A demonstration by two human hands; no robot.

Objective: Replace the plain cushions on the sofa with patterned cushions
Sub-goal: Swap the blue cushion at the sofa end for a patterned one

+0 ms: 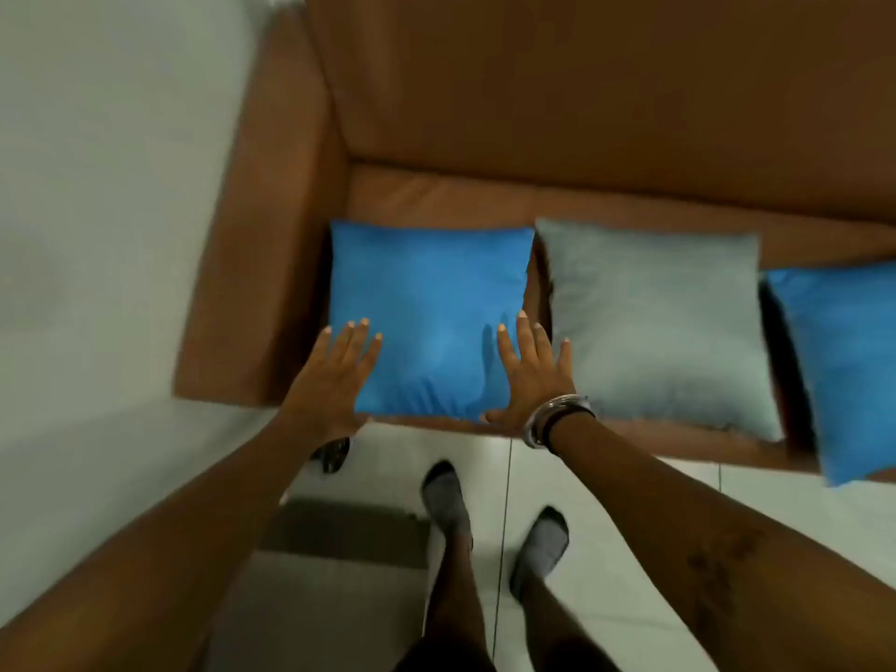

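A plain blue cushion [431, 317] lies flat at the left end of a brown sofa [582, 114], a plain grey cushion [659, 327] just beside it at three o'clock and a second blue cushion [843, 361] further along the same line. No patterned cushion is in view, so by the look of it the swap has hardly begun and all three plain ones remain to be lifted off. A person standing at six o'clock reaches in with both arms: the left hand [329, 380] spread wide at the cushion's left edge, the right hand [531, 375], bangles [552, 419] at the wrist, equally splayed over its right edge. Neither grips anything yet; contact is hard to judge.
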